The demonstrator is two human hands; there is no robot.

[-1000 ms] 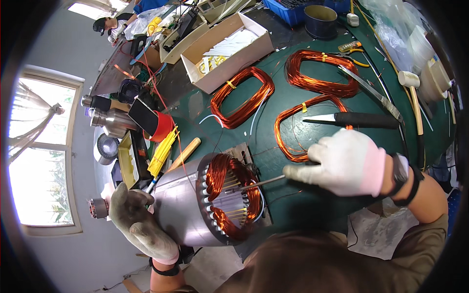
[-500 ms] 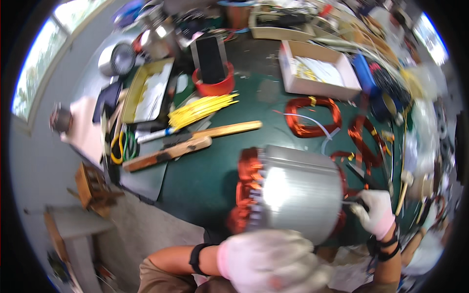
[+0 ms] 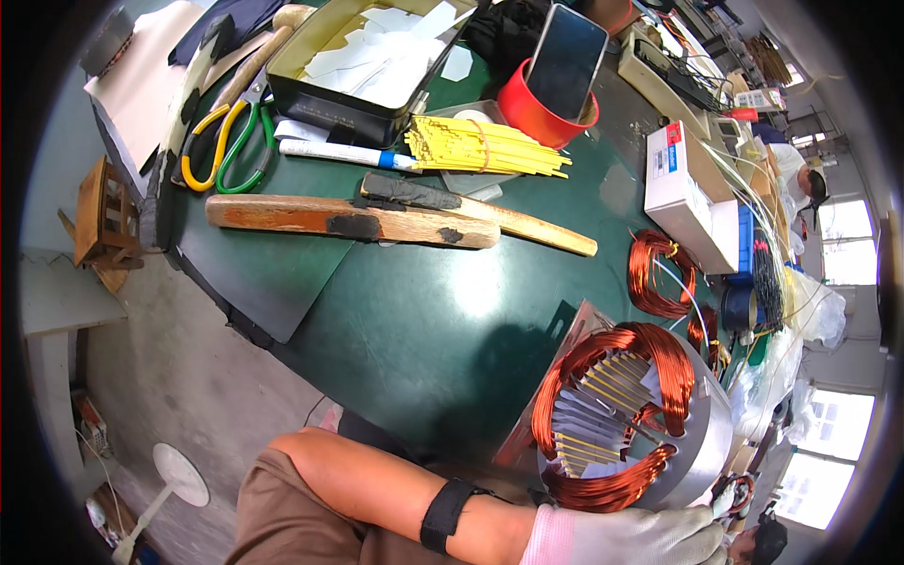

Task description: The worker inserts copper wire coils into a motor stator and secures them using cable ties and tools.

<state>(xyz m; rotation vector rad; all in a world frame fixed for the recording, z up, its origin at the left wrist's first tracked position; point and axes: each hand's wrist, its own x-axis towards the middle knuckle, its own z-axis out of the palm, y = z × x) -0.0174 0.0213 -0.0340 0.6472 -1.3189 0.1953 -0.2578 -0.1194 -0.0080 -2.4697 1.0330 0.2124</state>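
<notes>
Glossy copper windings [image 3: 674,372], smooth metal cylinder [image 3: 708,428], wooden sticks [image 3: 411,227]

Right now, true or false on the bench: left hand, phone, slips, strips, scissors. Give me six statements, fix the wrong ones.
1. The left hand is gloved. True.
2. The phone stands in the red cup. True.
3. The left hand is beside the phone. False: it is at the stator.
4. The white slips lie in the tray. True.
5. The yellow strips are inside the tray. False: they lie bundled outside it.
6. The scissors show no yellow. False: they are partly yellow, partly green.
</notes>
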